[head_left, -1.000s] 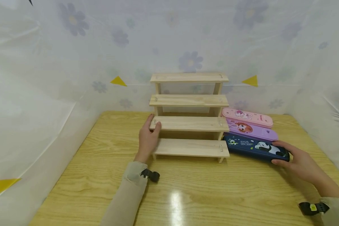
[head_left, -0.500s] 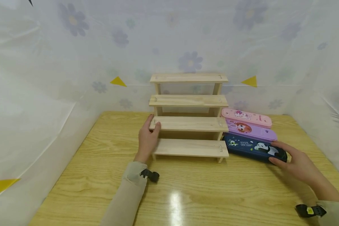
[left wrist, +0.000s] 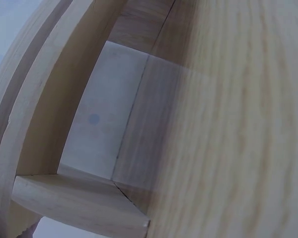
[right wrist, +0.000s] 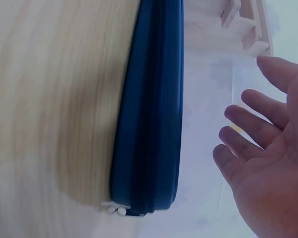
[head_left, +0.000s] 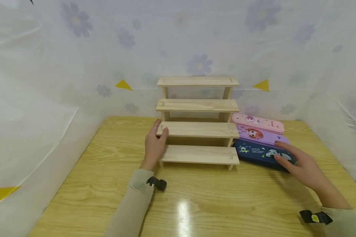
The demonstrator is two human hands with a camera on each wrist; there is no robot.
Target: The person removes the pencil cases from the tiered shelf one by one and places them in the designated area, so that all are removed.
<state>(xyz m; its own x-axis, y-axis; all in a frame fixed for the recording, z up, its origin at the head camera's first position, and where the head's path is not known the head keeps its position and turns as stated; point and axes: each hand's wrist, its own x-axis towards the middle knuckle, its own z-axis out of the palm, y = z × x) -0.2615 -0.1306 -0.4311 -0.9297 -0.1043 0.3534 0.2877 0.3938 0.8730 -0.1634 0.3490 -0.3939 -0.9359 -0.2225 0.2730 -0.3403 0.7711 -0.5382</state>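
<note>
My left hand grips the left end of a board on a stepped wooden display stand, its thumb on top. In the left wrist view, the stand's pale boards fill most of the picture; the hand is out of sight there. My right hand hovers over the right end of a dark blue pencil case with a panda on it, fingers spread. The right wrist view has the hand apart from the case's side. Its right end is partly hidden by the fingers in the head view.
Behind the blue case lie a purple pencil case with a girl and a pink one with a rabbit, all beside the stand's right side. A wood-grain table carries everything. Flower-print sheeting encloses the back and sides.
My right hand has let go of the blue pencil case's right end and moved left above it. That end has shifted slightly left. My left hand stays on the stand.
</note>
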